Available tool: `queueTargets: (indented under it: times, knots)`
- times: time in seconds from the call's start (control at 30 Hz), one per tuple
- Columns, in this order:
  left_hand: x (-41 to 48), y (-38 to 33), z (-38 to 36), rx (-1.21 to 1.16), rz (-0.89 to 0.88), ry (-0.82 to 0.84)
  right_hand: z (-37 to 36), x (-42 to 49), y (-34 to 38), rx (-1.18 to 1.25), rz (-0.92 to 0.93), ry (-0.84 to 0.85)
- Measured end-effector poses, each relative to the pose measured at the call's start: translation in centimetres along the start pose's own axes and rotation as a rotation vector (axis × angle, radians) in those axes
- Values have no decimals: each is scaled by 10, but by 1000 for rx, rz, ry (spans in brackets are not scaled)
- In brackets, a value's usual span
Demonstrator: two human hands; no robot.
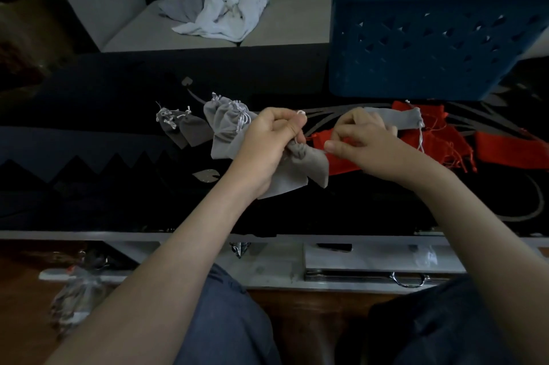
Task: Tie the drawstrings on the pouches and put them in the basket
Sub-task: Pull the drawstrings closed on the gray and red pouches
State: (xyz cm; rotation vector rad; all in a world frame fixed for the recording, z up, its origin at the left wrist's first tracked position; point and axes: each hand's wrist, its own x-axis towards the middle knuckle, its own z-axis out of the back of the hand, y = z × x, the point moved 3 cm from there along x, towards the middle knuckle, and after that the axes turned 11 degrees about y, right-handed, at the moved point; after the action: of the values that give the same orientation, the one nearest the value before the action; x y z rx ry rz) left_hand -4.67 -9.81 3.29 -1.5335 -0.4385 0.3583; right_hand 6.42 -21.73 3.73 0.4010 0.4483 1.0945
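**Grey pouch in hand, cord half-gathered, basket waiting beyond**

Beyond your fingers (292, 124) runs a pale sofa (124, 17) with a crumpled white cloth (222, 8) on its seat; the room is dim. Under your hands lies the black patterned counter (104, 115), glossy, so fabric will likely slide on it. The blue basket (416, 38) stands on the counter past your right hand (365, 142) and to its far side, walls perforated, top open.

The red pouches (439, 139) sprawl flat just beyond and outside the right hand, cords loose. One flat grey pouch (395, 118) lies across them, touching the back of that hand. The tied grey pouches (225, 121) sit just outside your left hand (269, 139), necks bunched, two darker ones farther out.

The held pouch (300, 168) hangs between your hands, lifted off the counter. Your left fingers are curled tight round its puckered neck. Your right thumb and forefinger are pressed together at the neck's edge, apparently pinching the drawstring (300, 112), of which a small loop shows above the left fingers.

Expect the pouch to be light, soft and limp: it gives no resistance, so keep the neck clamped and pull on the cord, not the cloth. The cord looks thin and likely slips; pinch it close to the neck.
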Motion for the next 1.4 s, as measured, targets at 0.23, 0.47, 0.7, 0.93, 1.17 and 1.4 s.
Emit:
queueTargets:
  times: [0.23, 0.47, 0.7, 0.93, 1.17, 1.4]
  knots:
    - [-1, 0, 1, -108, 54, 26, -3, 1, -6, 660, -123, 34]
    - [-1, 2, -6, -107, 98, -25, -9, 10, 4, 1201, 1, 13]
    - [-2, 2, -10, -98, 104, -51, -16, 8, 17, 949, 185, -67]
    - [0, 8, -9, 198, 70, -54, -18, 3, 22, 677, 167, -225]
    - [-2, 5, -10, 415, 29, -40, -22, 0, 28, 561, 216, -313]
    - [-9, 3, -25, 694, -4, 83, -20, 1, 19, 533, 162, -373]
